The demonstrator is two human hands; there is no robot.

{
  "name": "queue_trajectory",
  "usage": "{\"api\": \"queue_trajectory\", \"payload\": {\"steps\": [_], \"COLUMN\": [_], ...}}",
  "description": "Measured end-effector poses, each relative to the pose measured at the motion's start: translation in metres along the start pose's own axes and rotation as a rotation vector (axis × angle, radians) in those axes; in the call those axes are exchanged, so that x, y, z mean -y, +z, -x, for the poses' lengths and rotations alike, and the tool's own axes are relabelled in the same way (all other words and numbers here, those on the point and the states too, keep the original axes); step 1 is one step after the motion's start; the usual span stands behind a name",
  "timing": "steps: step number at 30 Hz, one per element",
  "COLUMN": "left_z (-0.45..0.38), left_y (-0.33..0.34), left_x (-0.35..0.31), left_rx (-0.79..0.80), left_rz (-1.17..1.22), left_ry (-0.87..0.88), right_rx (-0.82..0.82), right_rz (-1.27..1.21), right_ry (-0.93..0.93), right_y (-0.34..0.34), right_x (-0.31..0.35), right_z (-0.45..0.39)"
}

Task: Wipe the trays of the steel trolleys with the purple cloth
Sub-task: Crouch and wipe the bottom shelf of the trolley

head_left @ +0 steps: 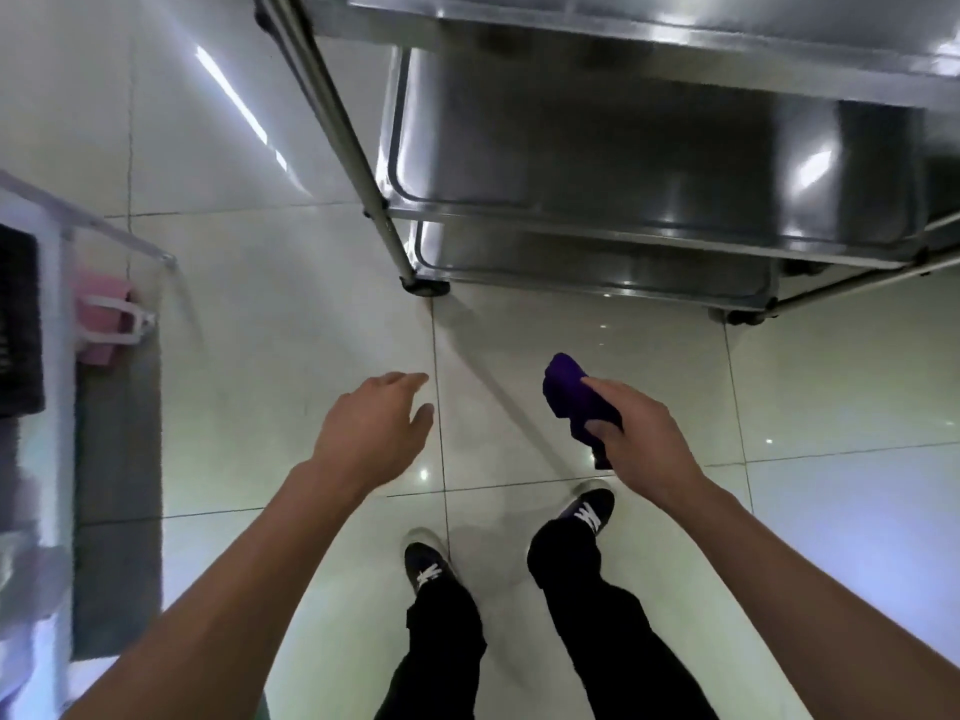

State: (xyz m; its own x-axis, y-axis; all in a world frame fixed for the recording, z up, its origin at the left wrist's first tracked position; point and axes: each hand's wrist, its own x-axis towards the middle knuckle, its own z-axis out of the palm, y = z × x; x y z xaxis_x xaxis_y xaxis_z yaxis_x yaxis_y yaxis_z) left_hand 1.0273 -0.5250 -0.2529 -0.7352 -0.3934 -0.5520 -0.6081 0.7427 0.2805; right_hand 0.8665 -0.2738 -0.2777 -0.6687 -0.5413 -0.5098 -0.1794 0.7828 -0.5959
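Observation:
A steel trolley (395, 252) with stacked trays stands ahead at the upper right; its middle tray (649, 163) and lower tray (597, 262) shine under the top shelf (675, 23). My right hand (639, 433) grips a bunched purple cloth (566, 392) in the air over the floor, short of the trolley's front edge. My left hand (374, 423) hovers to the left of it with relaxed fingers, holding nothing and touching nothing.
The floor is glossy pale tile (260, 356). A white rack (57, 314) with a pink item (101, 324) and a grey mat (119, 511) lies at the left. The trolley's castors (428, 288) rest on the floor. My feet in dark shoes (426, 563) stand below.

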Motion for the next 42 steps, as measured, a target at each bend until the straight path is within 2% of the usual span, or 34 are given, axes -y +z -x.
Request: {"api": "queue_trajectory", "payload": {"steps": [4,8,15,19,22,27,29,33,42], "left_z": [-0.019,-0.071,-0.205,-0.277,-0.325,-0.383,-0.401,-0.423,-0.429], "left_y": [0.009,0.030,0.097,0.137,0.161,0.191,0.199,0.212,0.226], "left_x": [0.022,0.037,0.071,0.082,0.086,0.099,0.107,0.121,0.128], "left_rx": [-0.060,-0.127,-0.271,-0.293,-0.315,-0.377,-0.395,-0.406,-0.440], "left_rz": [0.014,0.047,0.068,0.010,0.033,-0.042,-0.053,-0.090,-0.174], "left_ry": [0.049,0.082,0.110,0.142,0.175,0.196,0.189,0.176,0.100], "right_rx": [-0.030,-0.057,-0.158,-0.163,-0.255,-0.410,-0.449,-0.370,-0.248], "right_rz": [-0.010,-0.018,-0.002,0.079,0.128,0.029,0.062,0.288,0.308], "right_ry": [-0.071,-0.088,-0.139,-0.193,-0.224,-0.231,-0.264,-0.306,-0.351], "right_y": [0.026,0.056,0.110,0.130,0.143,0.169,0.180,0.204,0.218], "right_x": [0.023,0.019,-0.031,-0.063,-0.081,-0.095,-0.100,-0.116,-0.127], "right_z": [-0.029,-0.090,-0.250,-0.324,-0.371,-0.431,-0.448,-0.468,-0.490]}}
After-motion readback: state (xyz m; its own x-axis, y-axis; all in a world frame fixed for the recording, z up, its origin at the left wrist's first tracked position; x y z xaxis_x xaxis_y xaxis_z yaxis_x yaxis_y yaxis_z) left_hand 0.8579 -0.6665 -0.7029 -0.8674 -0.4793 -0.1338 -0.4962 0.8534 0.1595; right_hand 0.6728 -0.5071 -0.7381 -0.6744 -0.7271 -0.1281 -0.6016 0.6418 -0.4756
